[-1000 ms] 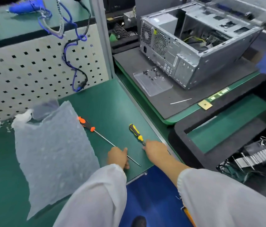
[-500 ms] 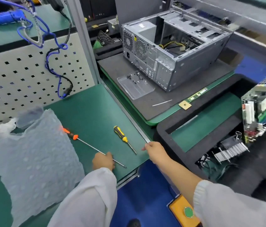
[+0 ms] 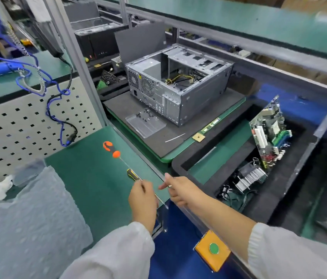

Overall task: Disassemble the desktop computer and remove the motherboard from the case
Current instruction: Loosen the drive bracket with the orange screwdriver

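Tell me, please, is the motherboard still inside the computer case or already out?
Out. The motherboard stands on edge in the black tray to the right, while the open case shows only loose cables inside.

Two screwdrivers [image 3: 111,149] [image 3: 132,174], one computer case [image 3: 178,85], one motherboard [image 3: 269,133], two hands [image 3: 143,200] [image 3: 180,190].

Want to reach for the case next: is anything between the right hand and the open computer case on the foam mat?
Nothing tall. Between the right hand and the computer case lie only the bench's metal edge rail, the bare foam mat and a low clear tray holding screws, just before the case's rear panel.
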### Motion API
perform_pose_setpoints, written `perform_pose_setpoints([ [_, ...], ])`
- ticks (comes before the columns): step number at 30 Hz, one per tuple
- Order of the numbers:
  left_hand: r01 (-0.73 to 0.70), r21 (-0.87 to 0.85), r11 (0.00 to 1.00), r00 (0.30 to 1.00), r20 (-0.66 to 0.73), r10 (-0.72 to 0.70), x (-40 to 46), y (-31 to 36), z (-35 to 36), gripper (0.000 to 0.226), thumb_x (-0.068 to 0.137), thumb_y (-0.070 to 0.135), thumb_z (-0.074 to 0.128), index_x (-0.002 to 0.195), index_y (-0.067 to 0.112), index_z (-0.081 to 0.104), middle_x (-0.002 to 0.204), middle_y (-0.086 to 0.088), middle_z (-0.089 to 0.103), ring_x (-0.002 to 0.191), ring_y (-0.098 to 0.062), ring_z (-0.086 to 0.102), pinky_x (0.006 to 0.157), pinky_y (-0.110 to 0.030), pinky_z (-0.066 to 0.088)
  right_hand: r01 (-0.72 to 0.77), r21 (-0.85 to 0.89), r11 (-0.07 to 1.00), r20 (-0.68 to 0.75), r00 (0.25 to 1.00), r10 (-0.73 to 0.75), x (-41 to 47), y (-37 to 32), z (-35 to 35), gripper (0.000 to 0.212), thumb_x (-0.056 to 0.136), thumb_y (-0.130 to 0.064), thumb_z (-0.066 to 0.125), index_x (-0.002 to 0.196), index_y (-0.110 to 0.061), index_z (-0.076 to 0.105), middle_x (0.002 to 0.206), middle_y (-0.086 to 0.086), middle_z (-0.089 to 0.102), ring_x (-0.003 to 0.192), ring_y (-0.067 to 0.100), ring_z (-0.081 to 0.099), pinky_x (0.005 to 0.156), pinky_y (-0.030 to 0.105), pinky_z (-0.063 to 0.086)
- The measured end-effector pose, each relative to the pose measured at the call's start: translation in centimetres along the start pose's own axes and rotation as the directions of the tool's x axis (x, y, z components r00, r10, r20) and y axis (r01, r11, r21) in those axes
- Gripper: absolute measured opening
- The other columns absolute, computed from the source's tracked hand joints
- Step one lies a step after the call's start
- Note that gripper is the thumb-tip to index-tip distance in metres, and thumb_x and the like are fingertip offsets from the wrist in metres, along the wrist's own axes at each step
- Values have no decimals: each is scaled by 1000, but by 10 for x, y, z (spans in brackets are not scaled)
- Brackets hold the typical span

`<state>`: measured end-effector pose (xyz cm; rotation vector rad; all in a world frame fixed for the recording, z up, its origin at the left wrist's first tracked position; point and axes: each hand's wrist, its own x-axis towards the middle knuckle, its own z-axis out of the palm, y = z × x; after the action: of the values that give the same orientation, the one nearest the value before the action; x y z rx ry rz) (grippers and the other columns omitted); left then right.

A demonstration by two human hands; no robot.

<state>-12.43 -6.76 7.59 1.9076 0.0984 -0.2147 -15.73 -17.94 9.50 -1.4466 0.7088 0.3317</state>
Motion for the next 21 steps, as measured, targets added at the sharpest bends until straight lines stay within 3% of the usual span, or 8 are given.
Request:
perform_pose_setpoints([
  [2, -159, 30, 987, 975, 164, 152, -35, 17, 3, 34, 96, 12, 43, 62, 12, 37, 43, 7, 39, 36, -7, 35, 42, -21, 31, 53, 17, 998, -16, 998, -53, -29, -18, -13, 51, 97, -52, 36, 101, -9, 64, 48, -7, 26, 37, 6, 20, 34, 18, 15],
  [4, -345, 30, 938, 891, 327, 317, -67, 30, 4, 38, 96, 13, 47, 60, 15, 35, 44, 7, 36, 42, -7, 33, 42, -16, 29, 134, 37, 990, -23, 991, -133, -63, -33, -33, 55, 95, -55, 39, 105, -7, 63, 51, -6, 23, 41, 8, 18, 36, 17, 15],
  [8, -599, -92, 796, 622, 573, 534, -116, 59, 18, 39, 97, 20, 46, 62, 28, 29, 47, 8, 38, 44, -8, 31, 44, -16, 25, 292, 25, 956, -131, 949, -286, -136, -44, -87, 30, 99, -35, 44, 88, -11, 58, 49, -8, 22, 42, 8, 18, 39, 18, 14],
  [10, -663, -178, 727, 473, 652, 592, -132, 78, 34, 34, 97, 28, 43, 65, 30, 30, 50, 8, 38, 45, -10, 31, 45, -19, 22, 350, 28, 936, -223, 915, -335, -171, -41, -116, 29, 100, -30, 41, 76, -15, 48, 49, -7, 21, 41, 8, 17, 38, 17, 13],
  [13, -680, -337, 651, 246, 732, 636, -160, 112, 72, 31, 97, 36, 43, 70, 26, 33, 52, 4, 36, 46, -10, 31, 48, -24, 23, 420, -65, 905, -388, 825, -411, -224, -32, -164, 33, 102, -31, 38, 73, -17, 44, 47, -10, 23, 40, 6, 17, 37, 14, 16],
  [16, -597, -456, 661, 35, 807, 589, -192, 151, 121, 29, 98, 25, 51, 72, 18, 42, 50, 9, 36, 45, -5, 33, 48, -19, 26, 430, -144, 891, -540, 721, -435, -275, -22, -213, 36, 102, -32, 37, 71, -16, 45, 43, -12, 25, 38, 5, 20, 37, 14, 18],
  [19, -454, -486, 747, -117, 863, 491, -227, 187, 172, 16, 98, 14, 51, 82, 13, 53, 46, 9, 42, 36, -8, 37, 40, -17, 31, 416, -228, 880, -655, 603, -455, -316, -14, -257, 36, 102, -31, 39, 71, -16, 47, 44, -10, 27, 38, 5, 23, 37, 14, 20],
  [21, -455, -492, 743, -177, 867, 466, -249, 207, 204, 14, 98, 13, 51, 87, 6, 54, 49, 9, 49, 36, -9, 43, 39, -19, 35, 401, -274, 874, -718, 519, -463, -337, -12, -287, 36, 101, -30, 40, 69, -16, 49, 44, -10, 29, 38, 5, 25, 37, 14, 21],
])
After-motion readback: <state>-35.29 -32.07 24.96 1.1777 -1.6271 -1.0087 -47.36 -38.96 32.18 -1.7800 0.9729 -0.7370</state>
